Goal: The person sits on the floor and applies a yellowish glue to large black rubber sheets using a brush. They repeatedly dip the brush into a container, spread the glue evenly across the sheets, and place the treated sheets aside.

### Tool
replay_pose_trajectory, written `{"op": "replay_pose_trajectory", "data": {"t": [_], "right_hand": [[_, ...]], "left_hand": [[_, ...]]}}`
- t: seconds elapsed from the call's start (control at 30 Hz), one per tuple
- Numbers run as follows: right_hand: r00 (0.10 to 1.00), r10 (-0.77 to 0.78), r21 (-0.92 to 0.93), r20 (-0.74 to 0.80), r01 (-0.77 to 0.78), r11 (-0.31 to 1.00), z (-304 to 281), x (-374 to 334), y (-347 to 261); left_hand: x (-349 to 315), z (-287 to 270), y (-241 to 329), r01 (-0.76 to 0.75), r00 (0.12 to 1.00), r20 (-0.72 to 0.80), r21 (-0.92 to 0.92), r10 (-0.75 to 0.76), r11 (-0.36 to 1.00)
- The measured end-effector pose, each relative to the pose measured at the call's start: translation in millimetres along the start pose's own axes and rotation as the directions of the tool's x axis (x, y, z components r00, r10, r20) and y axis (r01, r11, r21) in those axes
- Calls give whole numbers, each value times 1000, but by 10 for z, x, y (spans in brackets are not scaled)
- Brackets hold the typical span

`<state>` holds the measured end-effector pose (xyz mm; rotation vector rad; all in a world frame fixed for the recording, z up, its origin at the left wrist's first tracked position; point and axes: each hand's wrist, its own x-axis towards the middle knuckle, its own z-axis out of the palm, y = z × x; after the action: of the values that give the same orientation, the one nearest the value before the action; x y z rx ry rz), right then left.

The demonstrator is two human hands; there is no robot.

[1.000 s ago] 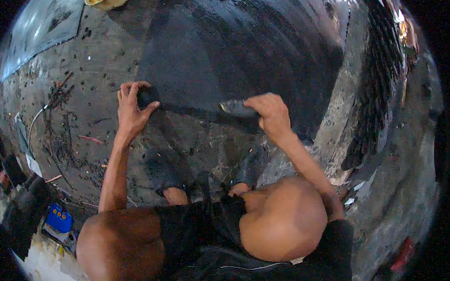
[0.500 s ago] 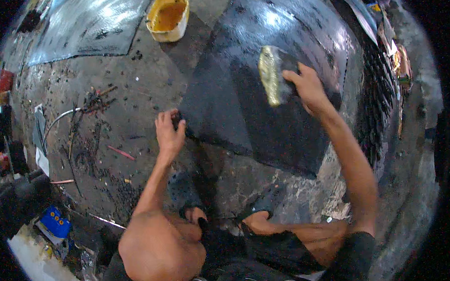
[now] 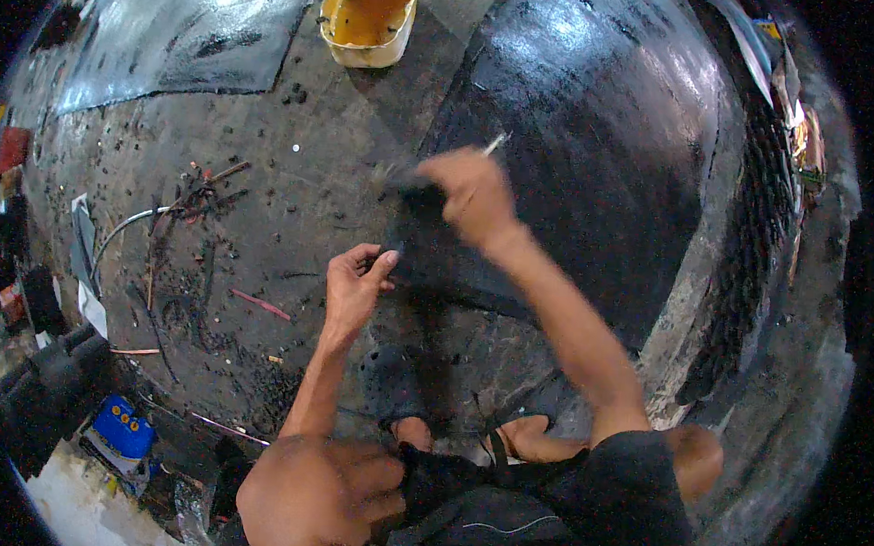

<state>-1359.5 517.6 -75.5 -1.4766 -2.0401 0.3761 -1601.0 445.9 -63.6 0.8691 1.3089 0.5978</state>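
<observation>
A black rubber sheet (image 3: pixel 574 201), wet and shiny toward its far end, lies on the ground before me. My left hand (image 3: pixel 358 282) is closed with thumb and fingers pinched at the sheet's near left corner. Above the sheet's left edge, my right hand (image 3: pixel 473 195) grips what looks like a wide brush (image 3: pixel 397 180), smeared by motion. A pale end of it sticks out behind the fist. Beyond stands a whitish-yellow tub (image 3: pixel 372 54) holding amber liquid, with dark specks on its rim.
Another wet black sheet (image 3: pixel 190 48) lies at the far left. Wires and scraps (image 3: pixel 204 193) litter the floor on the left, near a blue box with orange knobs (image 3: pixel 124 428). A dark ridged pile (image 3: pixel 746 236) runs along the right. My feet (image 3: pixel 395 382) are close to the sheet's near edge.
My right hand has swept left with the brush, from the sheet's middle to its left edge. The view has shifted, so tub and sheet appear farther right. My left hand stays at the corner.
</observation>
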Motion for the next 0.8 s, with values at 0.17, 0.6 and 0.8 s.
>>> {"op": "replay_pose_trajectory", "data": {"t": [0.17,0.6,0.8], "right_hand": [[974,201,-60,-106,-208,976,-196,-1,-290],[940,339,-180,26,-329,927,92,-886,-1129],[687,724,283,61,-708,647,-291,-822,-1157]], "left_hand": [[-43,-166,-287,99,994,-39,-104,-104,990],[-445,-653,-413,-2,969,-246,-126,-29,992],[-323,-754,-458,-161,904,-367,186,220,969]]}}
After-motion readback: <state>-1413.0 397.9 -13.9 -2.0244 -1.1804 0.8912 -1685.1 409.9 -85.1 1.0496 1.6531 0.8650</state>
